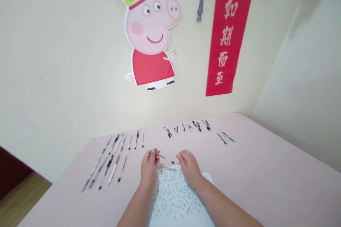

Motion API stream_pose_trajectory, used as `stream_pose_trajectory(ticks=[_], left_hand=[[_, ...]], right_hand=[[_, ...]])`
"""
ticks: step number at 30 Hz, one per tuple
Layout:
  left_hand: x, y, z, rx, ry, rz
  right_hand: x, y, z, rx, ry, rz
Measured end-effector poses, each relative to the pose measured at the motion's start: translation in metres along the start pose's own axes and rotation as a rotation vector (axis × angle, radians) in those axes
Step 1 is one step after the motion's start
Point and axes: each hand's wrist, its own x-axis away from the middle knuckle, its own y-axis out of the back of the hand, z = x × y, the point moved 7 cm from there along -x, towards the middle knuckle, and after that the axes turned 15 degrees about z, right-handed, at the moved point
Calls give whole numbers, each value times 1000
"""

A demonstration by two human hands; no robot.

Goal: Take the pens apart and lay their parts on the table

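Note:
In the head view my left hand [149, 165] pinches a thin dark rod, which looks like a pen refill [160, 155]; it points right and slightly down. My right hand [188, 165] is closed, thumb and fingers together, and whatever they hold is too small to make out. Between the two hands a small black pen part [173, 162] lies near the top edge of a handwritten sheet of paper [176, 195]. Both forearms rest over the sides of that sheet.
Two rows of pens [109, 166] lie on the pink table [266, 170] to the left. Along the back are small groups of pen parts [197, 125]. Several thin pens [226, 138] lie at the right. A wall [66, 60] rises behind the table.

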Motion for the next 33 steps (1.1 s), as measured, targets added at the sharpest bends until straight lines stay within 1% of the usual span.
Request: stream_pose_trajectory(ticks=[2,4,10,12,14,18,20,22,27,33], left_hand=[[-2,3,8,143,34,-8],[-4,5,15,229,69,-12],[-5,4,24,341,136,-38],[-4,1,25,369,153,-26],[-4,-4,26,401,175,28],[-1,-19,30,444,278,214],[1,-22,32,445,302,257],[1,-22,33,434,300,256],[-2,-18,35,400,283,210],[0,-18,33,378,297,177]], right_hand=[[0,-2,0,5,-4,16],[-1,-5,0,12,-2,38],[-1,-10,4,-16,32,104],[-1,-11,5,-39,42,116],[-1,-11,5,-63,38,112],[-1,-11,1,-96,27,101],[-1,-11,-1,-111,24,97],[-1,-11,-1,-124,21,91],[-2,-10,0,-151,19,83],[-2,-8,0,-192,5,70]])
